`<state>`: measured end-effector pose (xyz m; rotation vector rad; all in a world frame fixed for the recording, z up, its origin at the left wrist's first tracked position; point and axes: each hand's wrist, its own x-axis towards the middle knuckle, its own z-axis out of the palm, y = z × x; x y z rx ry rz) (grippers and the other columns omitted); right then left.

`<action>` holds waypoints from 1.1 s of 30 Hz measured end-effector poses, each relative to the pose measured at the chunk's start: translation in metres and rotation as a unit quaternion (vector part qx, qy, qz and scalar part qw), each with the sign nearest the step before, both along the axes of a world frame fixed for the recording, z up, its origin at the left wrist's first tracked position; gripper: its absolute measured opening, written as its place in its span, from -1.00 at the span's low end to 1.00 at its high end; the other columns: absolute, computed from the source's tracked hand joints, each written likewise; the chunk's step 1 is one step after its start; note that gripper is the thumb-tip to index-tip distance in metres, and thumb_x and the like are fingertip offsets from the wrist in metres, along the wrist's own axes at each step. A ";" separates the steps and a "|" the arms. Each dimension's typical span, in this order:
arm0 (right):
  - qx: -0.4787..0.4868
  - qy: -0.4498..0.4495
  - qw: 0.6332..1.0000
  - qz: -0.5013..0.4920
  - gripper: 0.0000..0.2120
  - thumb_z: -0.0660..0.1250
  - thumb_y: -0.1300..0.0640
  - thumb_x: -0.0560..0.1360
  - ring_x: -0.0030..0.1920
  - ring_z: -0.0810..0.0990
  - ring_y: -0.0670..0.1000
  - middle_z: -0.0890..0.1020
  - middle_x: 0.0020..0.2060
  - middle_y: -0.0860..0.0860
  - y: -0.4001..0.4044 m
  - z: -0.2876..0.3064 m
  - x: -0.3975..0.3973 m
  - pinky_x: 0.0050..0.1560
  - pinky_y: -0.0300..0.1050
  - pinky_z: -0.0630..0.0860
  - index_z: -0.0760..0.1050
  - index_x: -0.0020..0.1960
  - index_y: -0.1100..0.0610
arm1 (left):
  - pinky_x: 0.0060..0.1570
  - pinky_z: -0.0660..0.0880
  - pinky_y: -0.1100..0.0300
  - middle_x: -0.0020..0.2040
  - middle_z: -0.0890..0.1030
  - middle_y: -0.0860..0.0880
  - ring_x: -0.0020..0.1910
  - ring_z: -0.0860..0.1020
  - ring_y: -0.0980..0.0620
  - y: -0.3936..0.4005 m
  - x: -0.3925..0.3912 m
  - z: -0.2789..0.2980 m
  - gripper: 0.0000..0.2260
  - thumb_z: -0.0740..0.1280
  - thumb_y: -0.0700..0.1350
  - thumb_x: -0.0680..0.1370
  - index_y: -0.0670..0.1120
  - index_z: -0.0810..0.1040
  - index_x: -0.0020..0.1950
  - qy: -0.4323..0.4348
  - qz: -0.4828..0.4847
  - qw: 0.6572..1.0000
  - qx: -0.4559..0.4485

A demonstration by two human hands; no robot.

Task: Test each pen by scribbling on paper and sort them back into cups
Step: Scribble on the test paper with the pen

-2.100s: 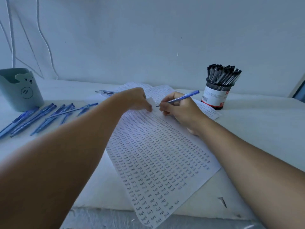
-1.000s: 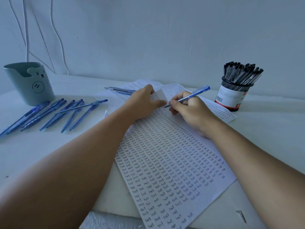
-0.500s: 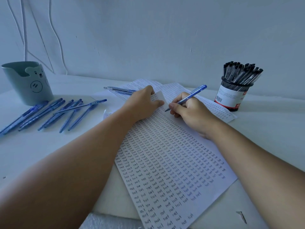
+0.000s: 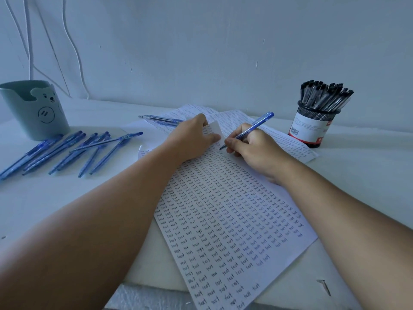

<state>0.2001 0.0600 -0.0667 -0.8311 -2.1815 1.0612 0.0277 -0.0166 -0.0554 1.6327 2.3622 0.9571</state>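
Note:
A sheet of paper [image 4: 223,220] covered in rows of small handwritten words lies slanted on the white table. My right hand [image 4: 252,151] grips a blue pen [image 4: 252,128], its tip touching the sheet near the far corner. My left hand [image 4: 192,139] lies flat on the sheet beside the tip, with the curled paper corner at its fingertips. Several blue pens [image 4: 67,151] lie loose at the left. A teal bear cup [image 4: 35,108] stands behind them. A black mesh cup [image 4: 312,124] at the right holds several black pens [image 4: 324,97].
More written sheets [image 4: 290,146] lie under and behind the top one. Two blue pens [image 4: 161,119] rest on paper beyond my left hand. White cables [image 4: 71,41] hang on the wall at the left. The table's front edge [image 4: 156,296] runs below the sheet.
The view shifted so both cups sit further right and lower. My left hand slid onto the curled corner and pressed it down. The pen tip stays near that corner, making small movements.

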 end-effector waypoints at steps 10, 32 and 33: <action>0.007 -0.005 1.000 -0.008 -0.92 0.36 0.03 0.65 -0.12 0.63 -0.10 0.71 -0.23 -0.13 -0.001 0.001 0.001 0.09 -0.07 0.56 0.57 0.00 0.01 | -0.29 0.36 0.10 -0.11 0.52 0.02 -0.21 0.47 0.06 -0.001 0.002 0.000 -0.69 0.37 0.16 0.60 -0.06 0.41 0.05 0.001 0.000 1.000 -0.002; -0.010 0.009 1.000 -0.023 -0.93 0.37 0.04 0.64 -0.11 0.64 -0.08 0.72 -0.21 -0.10 0.000 0.000 -0.001 0.14 -0.01 0.58 0.57 0.00 0.01 | -0.30 0.34 0.11 -0.12 0.51 0.04 -0.20 0.47 0.09 -0.001 0.001 0.000 -0.70 0.37 0.17 0.59 -0.02 0.38 0.03 -0.002 0.001 1.000 -0.002; -0.009 0.009 1.000 -0.022 -0.93 0.37 0.04 0.64 -0.11 0.64 -0.09 0.72 -0.21 -0.10 -0.001 0.001 -0.001 0.13 -0.03 0.58 0.57 0.00 0.01 | -0.30 0.34 0.11 -0.12 0.51 0.04 -0.20 0.47 0.09 -0.001 0.001 0.000 -0.70 0.37 0.17 0.59 -0.02 0.38 0.04 -0.002 0.000 1.000 -0.002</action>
